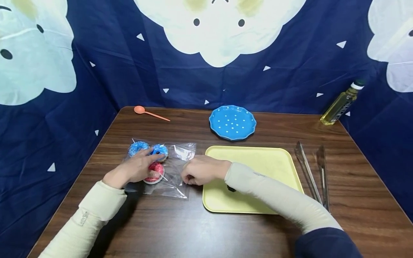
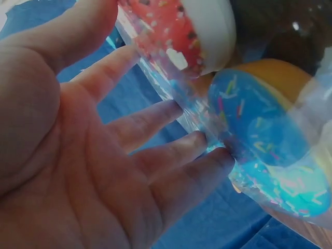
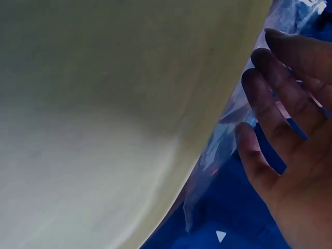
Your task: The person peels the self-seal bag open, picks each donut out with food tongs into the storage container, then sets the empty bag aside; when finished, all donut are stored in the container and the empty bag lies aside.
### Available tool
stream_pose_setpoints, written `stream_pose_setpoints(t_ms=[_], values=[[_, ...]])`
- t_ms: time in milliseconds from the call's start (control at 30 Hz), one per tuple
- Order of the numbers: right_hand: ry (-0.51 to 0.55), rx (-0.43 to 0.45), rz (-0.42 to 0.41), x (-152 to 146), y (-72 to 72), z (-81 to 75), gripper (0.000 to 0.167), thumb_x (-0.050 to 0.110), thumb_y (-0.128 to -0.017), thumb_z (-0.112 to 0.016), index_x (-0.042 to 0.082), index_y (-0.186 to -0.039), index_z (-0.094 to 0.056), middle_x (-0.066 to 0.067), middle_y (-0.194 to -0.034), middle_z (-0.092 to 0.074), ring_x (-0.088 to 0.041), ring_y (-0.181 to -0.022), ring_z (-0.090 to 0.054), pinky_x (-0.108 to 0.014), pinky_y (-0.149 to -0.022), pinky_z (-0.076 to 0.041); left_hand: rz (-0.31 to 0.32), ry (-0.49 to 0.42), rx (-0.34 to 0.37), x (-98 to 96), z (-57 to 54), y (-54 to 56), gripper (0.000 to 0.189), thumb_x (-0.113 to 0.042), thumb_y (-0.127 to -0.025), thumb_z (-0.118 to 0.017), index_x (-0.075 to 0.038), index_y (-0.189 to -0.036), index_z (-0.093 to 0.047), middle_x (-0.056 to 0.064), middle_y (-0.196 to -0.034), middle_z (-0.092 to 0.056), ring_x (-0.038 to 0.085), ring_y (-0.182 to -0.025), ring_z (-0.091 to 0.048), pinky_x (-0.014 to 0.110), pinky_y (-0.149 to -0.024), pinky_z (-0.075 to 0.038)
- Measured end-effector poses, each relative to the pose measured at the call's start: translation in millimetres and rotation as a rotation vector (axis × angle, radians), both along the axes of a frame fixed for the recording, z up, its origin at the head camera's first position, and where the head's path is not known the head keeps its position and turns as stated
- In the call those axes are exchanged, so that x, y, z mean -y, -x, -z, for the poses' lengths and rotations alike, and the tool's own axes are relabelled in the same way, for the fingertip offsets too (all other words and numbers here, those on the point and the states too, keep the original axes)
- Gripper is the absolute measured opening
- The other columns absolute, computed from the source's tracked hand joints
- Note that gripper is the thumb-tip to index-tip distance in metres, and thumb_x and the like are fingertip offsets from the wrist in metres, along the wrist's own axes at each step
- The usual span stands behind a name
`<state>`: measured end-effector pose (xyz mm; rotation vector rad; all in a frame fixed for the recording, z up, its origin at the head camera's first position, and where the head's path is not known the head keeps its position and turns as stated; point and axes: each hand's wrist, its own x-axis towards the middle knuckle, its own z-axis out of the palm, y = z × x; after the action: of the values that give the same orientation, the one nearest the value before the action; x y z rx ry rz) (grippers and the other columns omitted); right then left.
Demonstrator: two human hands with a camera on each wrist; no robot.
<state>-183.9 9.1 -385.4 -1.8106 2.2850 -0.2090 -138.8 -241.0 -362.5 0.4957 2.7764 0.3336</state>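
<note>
A clear plastic bag lies on the table's left side with three toy donuts inside. Two have blue icing, one at the far left and one beside it; the pink-red donut lies nearer. My left hand rests on the bag over the donuts, fingers spread. Up close, the left wrist view shows its fingertips against the film beside a blue donut and the red one. With curled fingers, my right hand pinches the bag's right edge, next to the tray; its exact fingertip contact is partly hidden.
A yellow tray lies under my right forearm. Behind it stands a blue dotted plate. Metal tongs lie to the tray's right, an oil bottle is at the back right corner, and an orange spoon at the back left.
</note>
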Motion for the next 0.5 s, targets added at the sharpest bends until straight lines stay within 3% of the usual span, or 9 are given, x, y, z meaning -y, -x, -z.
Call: stream_pose_setpoints(t_ms=[267, 400, 500], values=[[0.056, -0.084, -0.016, -16, -10.4, 3.6, 0.010, 0.012, -0.088, -0.074, 0.020, -0.094, -0.073, 0.012, -0.095, -0.070, -0.004, -0.090, -0.063, -0.021, -0.080, -0.048, -0.005, -0.007, 0.024, 3.1, -2.2, -1.5, 0.067, -0.030, -0.090, -0.075, -0.007, -0.147, -0.050, 0.038, -0.152, -0.027, 0.061, -0.138, -0.022, 0.071, -0.106, -0.024], [0.017, -0.125, -0.005, -22, -22.5, 4.6, 0.012, 0.019, -0.088, -0.076, 0.021, -0.100, -0.074, 0.013, -0.099, -0.070, -0.007, -0.098, -0.064, -0.026, -0.087, -0.048, -0.015, -0.005, 0.044, 3.4, -3.6, -3.6, 0.066, -0.027, -0.090, -0.075, -0.008, -0.148, -0.049, 0.039, -0.152, -0.025, 0.061, -0.138, -0.021, 0.071, -0.106, -0.023], [-0.024, -0.117, 0.016, -26, -30.1, 3.0, 0.014, 0.026, -0.088, -0.078, 0.023, -0.101, -0.073, 0.015, -0.099, -0.069, -0.004, -0.093, -0.062, -0.026, -0.084, -0.047, -0.011, -0.005, 0.033, 3.1, -3.8, -4.5, 0.065, -0.026, -0.090, -0.075, -0.008, -0.148, -0.050, 0.039, -0.152, -0.025, 0.062, -0.137, -0.021, 0.071, -0.106, -0.023]])
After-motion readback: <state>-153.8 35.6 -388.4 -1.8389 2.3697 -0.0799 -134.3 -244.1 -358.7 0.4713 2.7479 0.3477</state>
